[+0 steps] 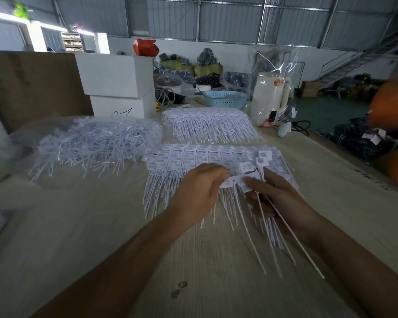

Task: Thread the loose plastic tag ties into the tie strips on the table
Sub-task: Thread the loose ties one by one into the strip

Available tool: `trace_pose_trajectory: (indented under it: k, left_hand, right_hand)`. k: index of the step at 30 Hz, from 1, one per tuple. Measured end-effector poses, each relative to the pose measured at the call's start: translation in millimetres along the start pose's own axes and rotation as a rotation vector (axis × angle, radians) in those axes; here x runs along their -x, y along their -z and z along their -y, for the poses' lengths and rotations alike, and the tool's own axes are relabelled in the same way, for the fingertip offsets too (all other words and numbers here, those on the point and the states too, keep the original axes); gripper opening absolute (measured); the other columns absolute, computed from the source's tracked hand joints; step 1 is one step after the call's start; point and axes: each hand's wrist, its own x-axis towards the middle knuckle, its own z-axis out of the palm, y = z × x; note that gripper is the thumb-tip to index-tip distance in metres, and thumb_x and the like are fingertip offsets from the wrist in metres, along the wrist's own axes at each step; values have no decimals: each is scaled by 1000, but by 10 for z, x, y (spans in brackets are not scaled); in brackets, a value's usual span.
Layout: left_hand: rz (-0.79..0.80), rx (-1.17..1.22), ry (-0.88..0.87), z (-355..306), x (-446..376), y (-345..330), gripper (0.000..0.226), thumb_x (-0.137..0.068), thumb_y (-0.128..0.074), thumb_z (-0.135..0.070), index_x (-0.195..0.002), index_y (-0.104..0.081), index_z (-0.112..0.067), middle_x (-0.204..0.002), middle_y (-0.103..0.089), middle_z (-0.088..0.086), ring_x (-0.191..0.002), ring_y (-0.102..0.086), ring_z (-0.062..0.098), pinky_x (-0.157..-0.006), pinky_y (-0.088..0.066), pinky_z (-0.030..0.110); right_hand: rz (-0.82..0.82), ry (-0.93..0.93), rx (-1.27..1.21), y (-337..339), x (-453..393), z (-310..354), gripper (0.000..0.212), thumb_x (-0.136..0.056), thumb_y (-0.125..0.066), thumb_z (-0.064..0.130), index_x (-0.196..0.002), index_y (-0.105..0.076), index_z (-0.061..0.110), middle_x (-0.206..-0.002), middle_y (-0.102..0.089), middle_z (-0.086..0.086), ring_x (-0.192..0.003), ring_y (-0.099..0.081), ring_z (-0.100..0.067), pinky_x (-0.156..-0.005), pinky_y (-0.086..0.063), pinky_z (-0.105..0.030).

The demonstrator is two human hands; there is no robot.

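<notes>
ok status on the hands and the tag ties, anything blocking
Left hand pinches a tag head over the near tie strips. Right hand holds several loose ties, tails trailing toward the table edge. Nothing in the way.

Open tabletop (pixel 74 226) at lower left and bottom centre, free approach there. Mid-left blocked by loose tie pile (pixel 94 143). Centre taken by near tie strips (pixel 193 161), second stack (pixel 207 122) just behind. Upper centre walled off by white boxes (pixel 115 83), blue basket (pixel 225 98), bagged kettle (pixel 270 97). Bare strip along right edge.
</notes>
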Motion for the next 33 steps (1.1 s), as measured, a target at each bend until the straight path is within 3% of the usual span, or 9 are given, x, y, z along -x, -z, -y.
trace_pose_trajectory:
  k: [3,5,8,13,17,21,24,27,33]
  left_hand:
    - [20,-23,-38,-11,-4,27,23,-98,-60,-25,-110,-71,-7,-95,-68,4,-87,-59,17,-77,-49,37]
    - [73,-47,-47,-3,11,24,34,-95,-66,-27,-124,-66,-9,-108,-67,3,-96,-57,15,-82,-49,32]
    - [48,-111,-108,-2,27,17,33,-94,-66,-18,-125,-66,-6,-109,-69,7,-99,-61,23,-81,-53,35]
    - [15,-30,-88,-9,-1,51,22,-97,-58,-6,-113,-72,-3,-102,-73,8,-93,-67,22,-81,-54,36]
    - [-11,137,16,-38,-7,45,20,-97,-54,-6,-98,-74,-5,-83,-70,2,-72,-61,5,-68,-46,15]
    - [66,260,191,-44,10,-14,27,-100,-56,-8,-76,-66,-16,-61,-62,-6,-52,-56,5,-55,-41,14]
    - [93,314,237,-32,9,-34,34,-101,-55,-11,-74,-62,-32,-58,-61,-6,-47,-53,4,-51,-44,21]
    - [100,380,291,-15,-2,-27,24,-101,-56,-15,-86,-70,-27,-62,-62,-10,-48,-55,12,-49,-47,31]
    - [106,412,306,-41,4,-5,21,-100,-59,-19,-89,-71,-33,-63,-63,-14,-49,-57,11,-53,-49,29]
  right_hand:
    - [25,-23,-209,-44,-1,39,13,-91,-63,20,-92,-54,10,-60,-42,0,-42,-27,-10,-38,-23,-21]
    - [26,-49,-289,-53,-2,69,16,-90,-62,19,-83,-53,9,-57,-41,1,-40,-25,-8,-36,-21,-20]
    - [50,-71,-308,-39,7,76,18,-93,-60,18,-75,-56,14,-57,-41,2,-41,-24,-7,-37,-21,-20]
    - [87,27,-96,-47,47,47,10,-95,-60,25,-90,-66,19,-61,-45,4,-45,-36,-8,-40,-29,-20]
    - [89,102,56,-36,50,5,26,-94,-60,31,-117,-64,21,-66,-55,6,-51,-46,-5,-43,-34,-21]
    - [59,301,509,1,52,31,20,-102,-55,22,-117,-51,34,-60,-49,13,-48,-39,-2,-46,-35,-21]
    - [51,273,430,-1,51,35,24,-103,-53,18,-124,-53,30,-66,-58,7,-51,-47,-4,-50,-40,-22]
    - [19,235,330,4,27,17,27,-103,-52,17,-130,-55,20,-75,-66,20,-61,-59,5,-54,-43,-11]
    - [-38,186,271,44,-31,-58,23,-102,-56,23,-125,-58,22,-77,-66,17,-60,-56,3,-51,-43,-14]
